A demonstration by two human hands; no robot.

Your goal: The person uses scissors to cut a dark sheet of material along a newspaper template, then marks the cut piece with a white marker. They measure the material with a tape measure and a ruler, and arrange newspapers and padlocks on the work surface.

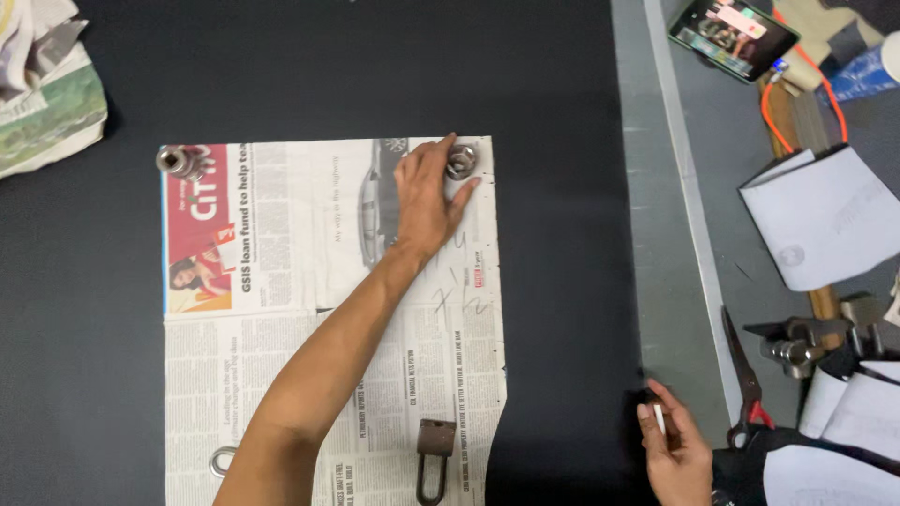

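- left hand (424,199) lies flat and spread on the newspaper (328,309), fingertips touching a metal nut (460,161) at about 1 o'clock from the palm, not gripping it
- nut's round, silvery, chunky, on the paper's top right corner
- right hand (673,452) at the black desk (553,281) edge, loosely curled round a small white stick (659,418)

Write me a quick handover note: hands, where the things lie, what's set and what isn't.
Left hand: reaching across the newspaper pattern on the black cloth, fingers on the metal weight at its top right corner.
Right hand: at the cloth's right edge, holding a small white stick, maybe chalk.
Set: another weight top left, padlock and metal ring along the bottom.
Scissors lie unused on the right.
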